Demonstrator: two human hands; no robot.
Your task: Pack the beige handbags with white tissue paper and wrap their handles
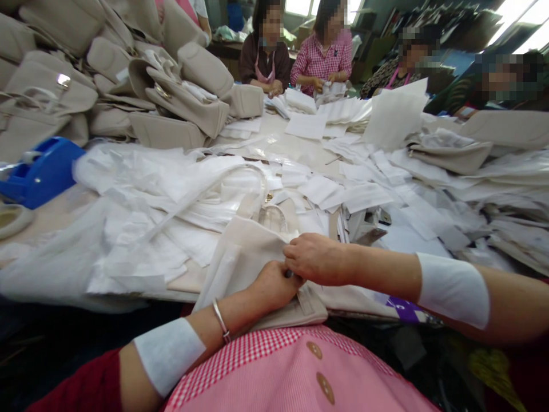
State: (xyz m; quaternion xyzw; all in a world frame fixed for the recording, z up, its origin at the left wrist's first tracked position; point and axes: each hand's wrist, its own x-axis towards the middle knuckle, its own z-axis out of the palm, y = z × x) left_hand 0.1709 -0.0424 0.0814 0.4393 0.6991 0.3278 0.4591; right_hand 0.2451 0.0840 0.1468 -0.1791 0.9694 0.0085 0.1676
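A beige handbag (257, 252) lies at the table's front edge, close against my apron. White wrapping covers part of its left side, and its handle, wrapped in clear plastic, stands up behind it. My left hand (274, 284) is closed at the bag's right edge, with a small dark spot by its fingers. From the right, my right hand (316, 258) meets it, fingers curled on the same edge. The two hands touch, and the exact part under the fingertips is hidden.
Beige bags (180, 103) are piled high at the left. A blue tape dispenser (47, 171) and a tape roll (15, 220) stand at the left edge. White paper sheets (364, 197) and wrapping (128, 229) spread over the table. Several people sit across it.
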